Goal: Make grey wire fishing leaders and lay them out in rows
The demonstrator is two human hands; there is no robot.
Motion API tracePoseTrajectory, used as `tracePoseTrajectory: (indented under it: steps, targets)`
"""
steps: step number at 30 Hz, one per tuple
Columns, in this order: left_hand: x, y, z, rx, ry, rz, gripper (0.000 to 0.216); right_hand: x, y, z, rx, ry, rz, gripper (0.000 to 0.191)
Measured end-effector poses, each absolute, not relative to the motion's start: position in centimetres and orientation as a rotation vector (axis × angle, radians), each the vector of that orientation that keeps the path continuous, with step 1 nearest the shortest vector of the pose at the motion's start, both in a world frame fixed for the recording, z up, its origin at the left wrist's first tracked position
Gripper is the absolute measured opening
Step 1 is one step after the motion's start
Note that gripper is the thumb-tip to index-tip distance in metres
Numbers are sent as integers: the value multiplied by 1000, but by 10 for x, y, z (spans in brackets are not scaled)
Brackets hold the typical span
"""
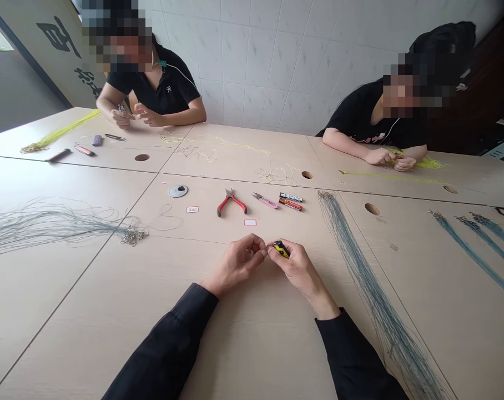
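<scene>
My left hand [238,260] is closed in a pinch on a thin cord [189,239], which trails left across the table. My right hand [298,269] grips a yellow and black lighter [281,249]. The fingertips of both hands meet above the tabletop, and the small end between them is too fine to make out. Beyond the hands lie red-handled pliers [232,203], pink-handled thread snips [266,201] and two lighters, one black [291,196] and one red [290,205].
Grey-blue cords with metal clasps lie in a bundle on the left [134,235] and a long bundle on the right [360,272]. Smaller cord bundles [464,250] lie farther right. A metal disc [177,191] rests near the table seam. Two people sit opposite, handling small items.
</scene>
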State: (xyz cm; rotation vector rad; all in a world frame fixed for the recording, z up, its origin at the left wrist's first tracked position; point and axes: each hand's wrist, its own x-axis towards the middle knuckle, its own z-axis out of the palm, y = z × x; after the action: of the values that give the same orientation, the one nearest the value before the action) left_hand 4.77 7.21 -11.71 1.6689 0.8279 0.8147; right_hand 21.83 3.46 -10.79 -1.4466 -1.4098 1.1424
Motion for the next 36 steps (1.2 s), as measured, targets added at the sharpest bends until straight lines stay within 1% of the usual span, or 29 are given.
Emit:
tracePoseTrajectory:
  steps: [6, 15, 20, 26, 36]
  targets:
    - [46, 73, -116, 1652, 825, 835, 14, 218, 34, -105, -1406, -1427, 1143, 28]
    - [48, 74, -117, 1674, 841, 819, 17, 218, 35, -106, -1428, -1419, 1140, 25]
    - [48, 73, -115, 1677, 870, 831, 18, 219, 34, -108, -1460, -1405, 1121, 28]
    - [46, 74, -113, 1781, 963, 832, 12, 218, 34, -105, -1461, -1380, 1109, 34]
    - [47, 75, -115, 1907, 1010, 832, 13, 218, 34, -107, -1452, -1397, 1115, 32]
